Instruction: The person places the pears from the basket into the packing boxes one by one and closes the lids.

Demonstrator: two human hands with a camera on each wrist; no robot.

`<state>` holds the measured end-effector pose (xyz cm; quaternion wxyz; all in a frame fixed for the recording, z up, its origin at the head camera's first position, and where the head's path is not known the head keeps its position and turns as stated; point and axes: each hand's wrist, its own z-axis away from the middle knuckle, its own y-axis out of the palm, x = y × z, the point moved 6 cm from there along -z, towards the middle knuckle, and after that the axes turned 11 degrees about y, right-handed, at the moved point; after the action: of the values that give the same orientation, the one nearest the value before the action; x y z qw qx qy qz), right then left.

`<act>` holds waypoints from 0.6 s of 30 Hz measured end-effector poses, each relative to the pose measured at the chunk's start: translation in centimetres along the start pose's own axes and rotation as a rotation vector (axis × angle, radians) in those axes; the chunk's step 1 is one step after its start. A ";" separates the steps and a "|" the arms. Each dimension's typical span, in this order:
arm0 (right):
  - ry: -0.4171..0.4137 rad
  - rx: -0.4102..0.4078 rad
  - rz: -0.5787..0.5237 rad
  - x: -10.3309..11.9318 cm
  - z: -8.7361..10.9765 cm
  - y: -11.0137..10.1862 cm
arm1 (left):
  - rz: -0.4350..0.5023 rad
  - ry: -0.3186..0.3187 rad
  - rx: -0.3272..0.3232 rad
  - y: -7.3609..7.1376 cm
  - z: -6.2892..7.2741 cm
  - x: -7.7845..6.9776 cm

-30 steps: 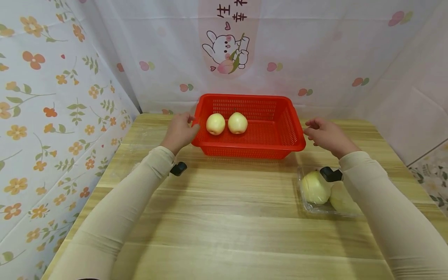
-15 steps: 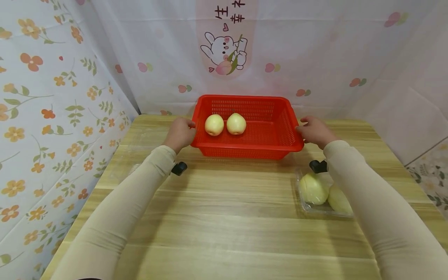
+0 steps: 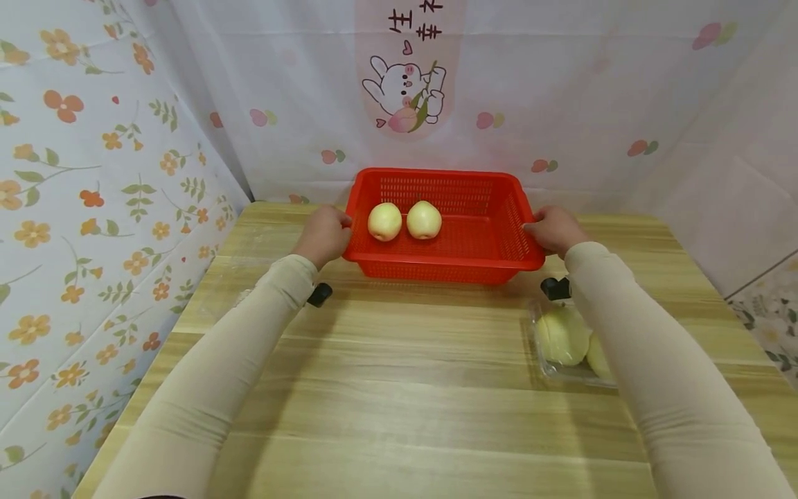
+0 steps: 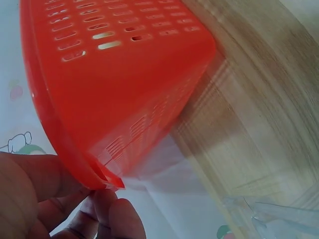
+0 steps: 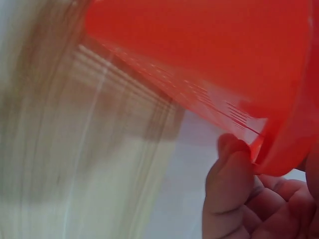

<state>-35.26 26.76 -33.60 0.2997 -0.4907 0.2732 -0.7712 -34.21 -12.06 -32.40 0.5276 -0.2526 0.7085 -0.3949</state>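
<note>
Both arms [image 3: 218,378] outstretched, left hand [image 3: 325,235] and right hand [image 3: 555,230] well apart, fingers [image 4: 124,219] curled.

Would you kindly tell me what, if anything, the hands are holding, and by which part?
The basket, by its rim: the left hand grips it at the left end, the right hand at the right end.

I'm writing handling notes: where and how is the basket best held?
Take the red basket by the rim at its short ends, left hand and right hand each from outside. The rim juts past the sloping walls, giving an edge to pinch; both fruits sit toward the left end, so a two-ended hold should be steadier.
</note>
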 end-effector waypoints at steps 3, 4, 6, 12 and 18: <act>0.021 0.014 0.005 0.2 0.0 0.0 | -0.054 0.039 0.008 0.1 0.0 -0.1; 0.028 0.017 0.003 0.2 0.1 -0.1 | -0.065 0.048 0.008 0.1 -0.1 -0.2; 0.047 0.021 -0.009 0.3 0.1 -0.2 | -0.076 0.057 0.009 0.1 -0.1 -0.2; 0.089 0.012 -0.021 0.0 -0.4 -0.5 | -0.067 0.077 0.025 0.2 -0.3 -0.3; 0.087 0.010 -0.034 -0.4 -1.0 -0.5 | -0.101 0.094 0.047 0.2 -0.1 -0.6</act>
<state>-36.11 27.50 -33.83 0.2769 -0.4596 0.2740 -0.7981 -34.12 -11.42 -32.24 0.4790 -0.2569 0.7091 -0.4491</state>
